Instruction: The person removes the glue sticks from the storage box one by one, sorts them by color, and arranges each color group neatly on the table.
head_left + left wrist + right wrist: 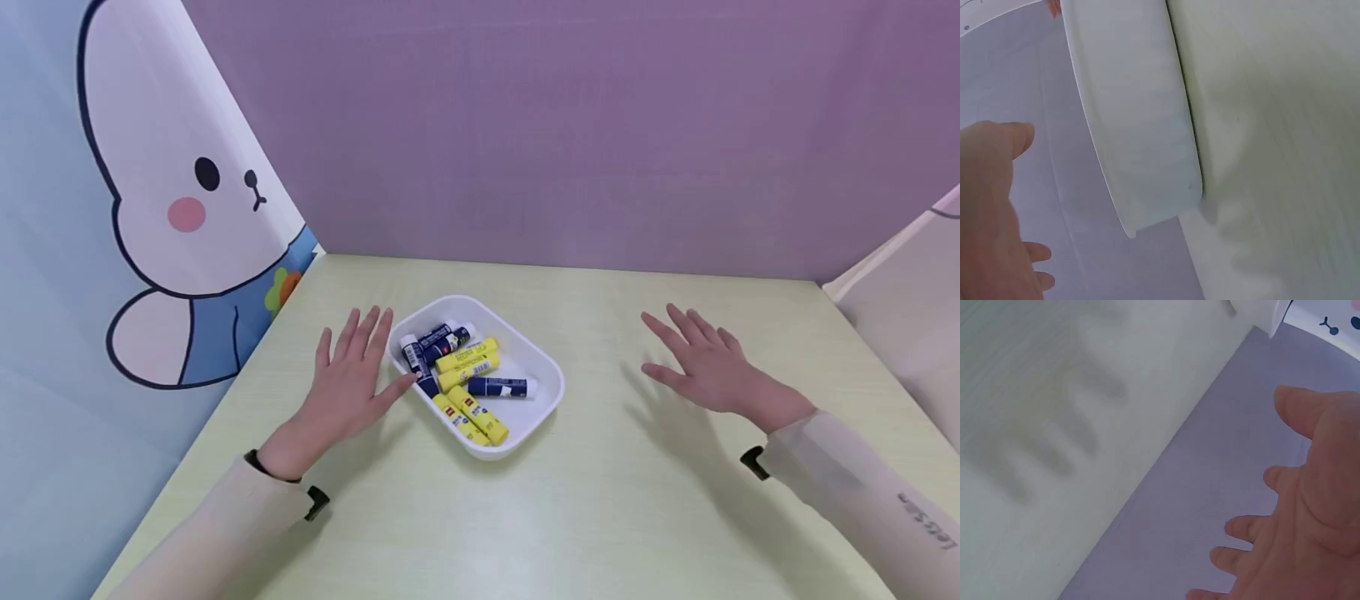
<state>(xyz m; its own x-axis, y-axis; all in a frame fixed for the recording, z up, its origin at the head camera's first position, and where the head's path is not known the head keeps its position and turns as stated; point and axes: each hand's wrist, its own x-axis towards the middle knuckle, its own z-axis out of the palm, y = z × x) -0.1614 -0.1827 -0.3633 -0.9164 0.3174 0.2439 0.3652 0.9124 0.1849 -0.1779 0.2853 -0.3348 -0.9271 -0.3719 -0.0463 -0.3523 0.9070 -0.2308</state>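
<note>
A white plastic tray (536, 417) sits on the table, holding several glue sticks, some yellow (480, 415) and some dark blue with white caps (501, 387). Just left of the tray, my left hand (347, 392) hovers with fingers spread and straight, its thumb overlapping the tray's rim in the head view. The left wrist view shows the tray's side wall (1135, 112) close by that hand. Well to the right of the tray, my right hand (705, 367) is held over the table, fingers extended, nothing in it. Its shadow falls on the tabletop in the right wrist view.
The pale wooden table (600, 517) runs back to a purple cloth wall (570, 133). At the left hangs a blue cloth with a cartoon rabbit (187, 150). A light cloth panel (907, 308) stands along the right side.
</note>
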